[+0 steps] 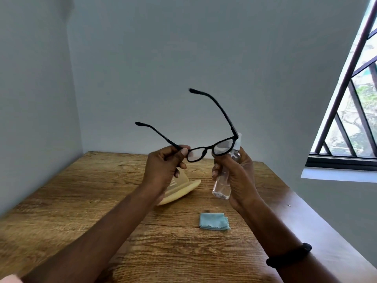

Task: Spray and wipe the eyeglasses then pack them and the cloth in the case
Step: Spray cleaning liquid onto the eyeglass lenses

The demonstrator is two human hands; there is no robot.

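Black-framed eyeglasses (pixel 205 149) hang in the air above the table, temples unfolded and pointing up and away. My left hand (pixel 163 168) pinches the frame at its left hinge. My right hand (pixel 236 172) grips a small clear spray bottle (pixel 222 185) upright, its white nozzle right behind the right lens. A folded light-blue cloth (pixel 214 221) lies on the table below my right hand. A pale yellow glasses case (pixel 183 190) rests open on the table, partly hidden behind my left hand and wrist.
The wooden table (pixel 81 201) stands in a corner between grey walls. A barred window (pixel 350 99) is at the right, above the table's right edge. A black band circles my right wrist (pixel 289 255).
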